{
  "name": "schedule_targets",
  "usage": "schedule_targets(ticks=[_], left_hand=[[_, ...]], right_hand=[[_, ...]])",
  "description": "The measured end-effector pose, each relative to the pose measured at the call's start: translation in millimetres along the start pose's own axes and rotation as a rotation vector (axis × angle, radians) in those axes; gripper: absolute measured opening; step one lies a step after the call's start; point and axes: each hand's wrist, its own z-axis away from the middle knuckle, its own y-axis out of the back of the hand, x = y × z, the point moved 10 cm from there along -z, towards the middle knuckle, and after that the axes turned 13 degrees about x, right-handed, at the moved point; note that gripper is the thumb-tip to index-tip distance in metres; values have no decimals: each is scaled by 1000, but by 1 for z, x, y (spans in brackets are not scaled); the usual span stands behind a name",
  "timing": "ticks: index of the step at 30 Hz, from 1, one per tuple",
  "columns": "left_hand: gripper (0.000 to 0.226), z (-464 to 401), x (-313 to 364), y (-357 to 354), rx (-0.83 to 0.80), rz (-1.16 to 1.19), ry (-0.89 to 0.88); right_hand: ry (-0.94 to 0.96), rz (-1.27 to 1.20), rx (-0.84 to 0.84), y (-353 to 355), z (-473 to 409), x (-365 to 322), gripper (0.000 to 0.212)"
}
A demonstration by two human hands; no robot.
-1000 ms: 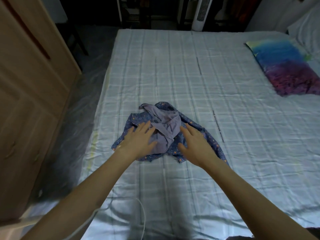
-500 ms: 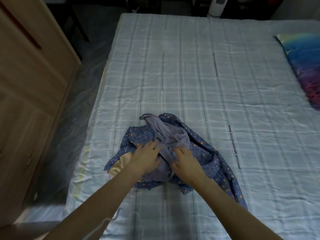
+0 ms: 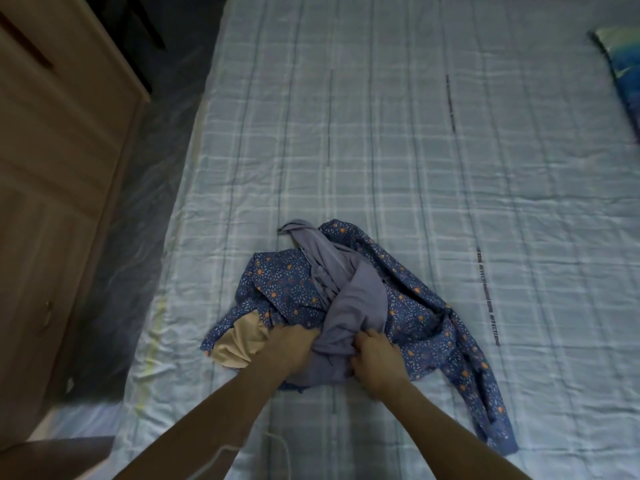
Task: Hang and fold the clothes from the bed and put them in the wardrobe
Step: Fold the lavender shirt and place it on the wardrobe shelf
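Note:
A small heap of clothes lies on the bed [image 3: 415,133] near its front left. On top is a plain grey-purple garment [image 3: 349,299], bunched and twisted. Under it spreads a dark blue shirt with a small orange and white print [image 3: 419,317], one sleeve trailing toward the lower right. A beige cloth [image 3: 239,344] pokes out at the heap's left. My left hand [image 3: 291,344] and my right hand [image 3: 374,351] both grip the near edge of the grey-purple garment with curled fingers. The wooden wardrobe [image 3: 52,168] stands to the left.
A narrow strip of dark, shiny floor [image 3: 138,202] runs between the wardrobe and the bed. A blue patterned pillow [image 3: 623,74] lies at the bed's far right edge. A white cord [image 3: 277,445] crosses the sheet near my arms.
My hands went from resting flat on the heap to gripping the grey-purple garment's near edge. The view has dipped down and closer to the clothes.

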Motion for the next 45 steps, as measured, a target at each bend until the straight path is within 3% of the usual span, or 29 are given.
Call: schedule_targets(ticks=[2,5,12,14,18,21,24,27,31,33,38,42,45], left_hand=[[28,7,2,10,34,2,12],[27,19,3,42,132,-1,12],[23,52,11,156,539,-3,44],[33,71,19,191,664,203,0],[38,121,38,244,806,948,64],[30,146,68,270,856,1049,-1],[24,169,104,294,857,950,-159],[19,192,143,312,861,693,-316],[33,217,200,327,901,-39,-526],[33,226,225,330,883,-251,-600],[17,221,282,328,787,-299,-498],[15,220,333,327,804,-278,-441],[16,217,386,320,808,-344,-457]], right_hand=[[15,-187,93,18,6,-1,8],[15,-430,217,53,20,1,21],[210,-418,422,147,74,-30,27],[251,-388,492,176,93,-35,29],[283,-335,617,234,128,-35,27],[292,-371,752,282,161,-26,21],[270,-295,840,310,194,-5,7],[251,-220,930,326,231,25,6],[170,-207,952,329,271,75,15],[121,-319,953,328,289,99,18],[-38,-475,915,325,326,161,17],[28,-411,855,334,377,210,41],[104,-207,719,334,418,247,47]])
